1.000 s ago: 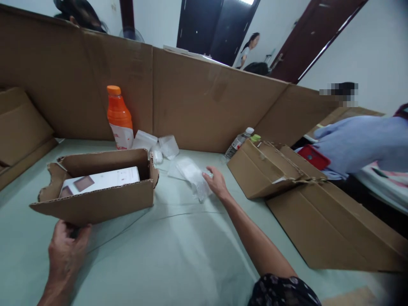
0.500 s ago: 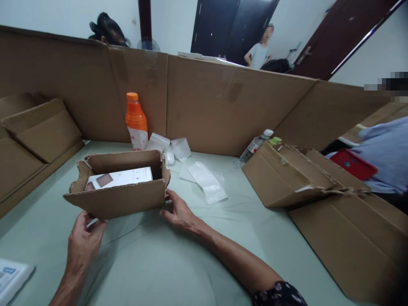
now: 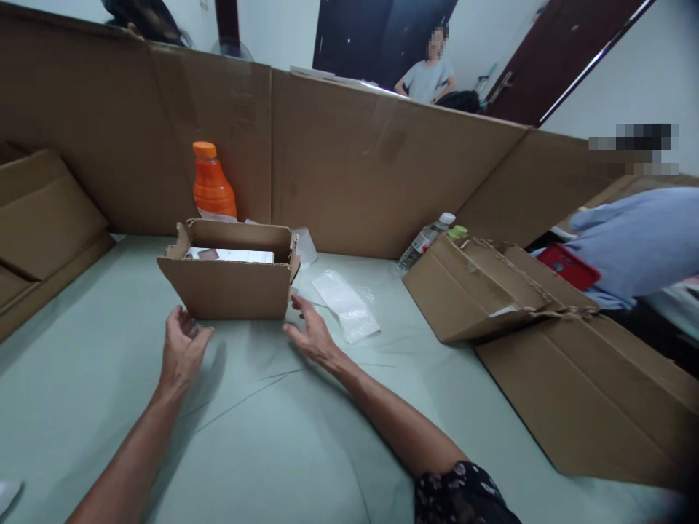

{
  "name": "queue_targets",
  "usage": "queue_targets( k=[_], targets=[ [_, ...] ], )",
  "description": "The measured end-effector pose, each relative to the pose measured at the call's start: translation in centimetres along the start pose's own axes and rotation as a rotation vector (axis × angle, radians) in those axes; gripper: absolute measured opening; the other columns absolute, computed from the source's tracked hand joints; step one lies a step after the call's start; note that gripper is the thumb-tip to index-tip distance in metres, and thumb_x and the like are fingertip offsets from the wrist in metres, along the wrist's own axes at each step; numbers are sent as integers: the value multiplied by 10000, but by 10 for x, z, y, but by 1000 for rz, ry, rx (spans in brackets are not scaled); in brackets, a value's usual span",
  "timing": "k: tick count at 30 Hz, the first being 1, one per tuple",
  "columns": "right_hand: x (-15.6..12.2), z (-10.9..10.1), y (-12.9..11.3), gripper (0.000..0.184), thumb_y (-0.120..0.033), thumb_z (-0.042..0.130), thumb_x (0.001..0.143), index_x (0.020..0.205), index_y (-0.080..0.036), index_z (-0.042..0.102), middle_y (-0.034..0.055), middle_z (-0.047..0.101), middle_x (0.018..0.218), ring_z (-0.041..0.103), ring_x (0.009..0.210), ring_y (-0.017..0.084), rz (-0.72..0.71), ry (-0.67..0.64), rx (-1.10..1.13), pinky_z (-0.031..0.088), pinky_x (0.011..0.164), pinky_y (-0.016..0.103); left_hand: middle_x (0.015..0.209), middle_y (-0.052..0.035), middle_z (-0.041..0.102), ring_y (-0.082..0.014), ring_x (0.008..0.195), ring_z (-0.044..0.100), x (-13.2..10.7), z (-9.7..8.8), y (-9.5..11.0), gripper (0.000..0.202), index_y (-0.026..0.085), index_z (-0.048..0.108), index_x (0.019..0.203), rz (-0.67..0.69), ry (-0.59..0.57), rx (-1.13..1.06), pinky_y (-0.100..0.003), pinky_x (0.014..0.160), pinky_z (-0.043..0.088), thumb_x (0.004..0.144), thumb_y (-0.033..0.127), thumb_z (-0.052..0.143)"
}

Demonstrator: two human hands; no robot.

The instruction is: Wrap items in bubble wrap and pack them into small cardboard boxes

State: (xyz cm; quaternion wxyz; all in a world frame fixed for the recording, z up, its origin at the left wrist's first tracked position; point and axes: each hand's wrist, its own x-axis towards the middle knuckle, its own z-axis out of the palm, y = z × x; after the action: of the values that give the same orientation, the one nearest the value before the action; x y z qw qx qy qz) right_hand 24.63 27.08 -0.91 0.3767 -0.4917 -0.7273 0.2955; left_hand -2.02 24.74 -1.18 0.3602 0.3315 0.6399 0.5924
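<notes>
A small open cardboard box (image 3: 232, 287) stands upright on the pale green table cover, with a white flat box (image 3: 229, 255) inside it. My left hand (image 3: 180, 349) rests on the table just in front of the box's left corner, fingers loosely spread, holding nothing. My right hand (image 3: 309, 331) lies open at the box's right front corner, fingertips near it. A clear plastic bag (image 3: 345, 304) lies flat just right of my right hand.
An orange drink bottle (image 3: 211, 185) stands behind the box against a tall cardboard wall (image 3: 382, 167). A larger torn carton (image 3: 480, 291) and a water bottle (image 3: 423, 240) sit at right. A person in blue (image 3: 638, 240) sits beyond; another person stands in the doorway.
The small box was pushed away from me and set upright. My left hand let go of its front edge. My right hand left the plastic bag and came to the box's right corner.
</notes>
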Motion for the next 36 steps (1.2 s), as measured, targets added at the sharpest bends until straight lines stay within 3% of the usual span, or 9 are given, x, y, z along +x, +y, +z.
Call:
queue_targets(
  k=[3,6,8,10,13,18,23,27,36],
  targets=[
    [-20,-38,15,442,-293,641,870,1304,-214,653,138,580,1485,525,1388,291,-66,62,-207,397,1176,493,1502,-227,464,-349,1417,498,-26,-16,-15,903,201,380,1457,-22,-18,-4,-553,1197,379,644,332,751],
    [-41,-74,31,473,-298,669,856,1319,-207,648,152,560,1508,514,1391,322,-3,119,-443,401,1147,523,1508,-240,471,-364,1428,484,-57,-35,-28,938,193,367,1489,-4,-62,30,-571,1212,356,663,372,774],
    [-49,-88,40,547,-302,715,801,1331,-191,638,173,539,1525,503,1390,363,82,147,-549,405,1117,549,1523,-231,470,-373,1454,452,-73,-42,-33,953,197,364,1505,7,-120,69,-582,1227,330,675,406,784],
    [-48,-92,46,471,-281,714,776,1236,-185,685,179,609,1445,543,1341,375,158,186,-538,410,1096,542,1537,-218,471,-378,1472,429,-84,-46,-35,936,201,380,1502,-15,-173,94,-588,1237,311,689,437,779],
    [-40,-94,47,223,-264,613,826,1002,-193,730,153,750,1162,661,1146,331,210,268,-418,451,1040,485,1530,-197,502,-373,1458,454,-95,-47,-33,837,205,468,1436,-78,-223,127,-577,1236,319,702,476,765],
    [-47,-94,19,294,-395,487,919,937,-189,696,95,765,901,706,849,244,200,331,-207,542,797,359,1410,-201,615,-392,1366,551,-120,-46,-21,769,174,598,1272,-167,-281,140,-570,1198,384,629,559,775],
    [-92,-74,-37,294,-475,713,825,922,-200,674,63,766,887,694,768,203,337,293,539,541,713,313,1421,-182,617,-346,1333,591,-148,-26,-4,766,191,568,1307,-226,-403,21,-504,1143,461,666,552,781],
    [-128,-61,-72,316,-424,815,724,919,-212,687,71,774,932,716,810,238,497,224,904,568,792,375,1390,-221,612,-352,1280,622,-163,-8,3,892,158,513,1368,-286,-474,-57,-510,1115,474,622,539,821],
    [-141,-43,-115,367,-445,814,602,878,-222,719,93,772,900,727,1005,340,559,-54,1049,580,886,475,1287,-179,653,-301,1133,675,-192,-6,7,996,196,377,1513,-654,-622,-363,-383,859,546,710,582,821]
  ],
)
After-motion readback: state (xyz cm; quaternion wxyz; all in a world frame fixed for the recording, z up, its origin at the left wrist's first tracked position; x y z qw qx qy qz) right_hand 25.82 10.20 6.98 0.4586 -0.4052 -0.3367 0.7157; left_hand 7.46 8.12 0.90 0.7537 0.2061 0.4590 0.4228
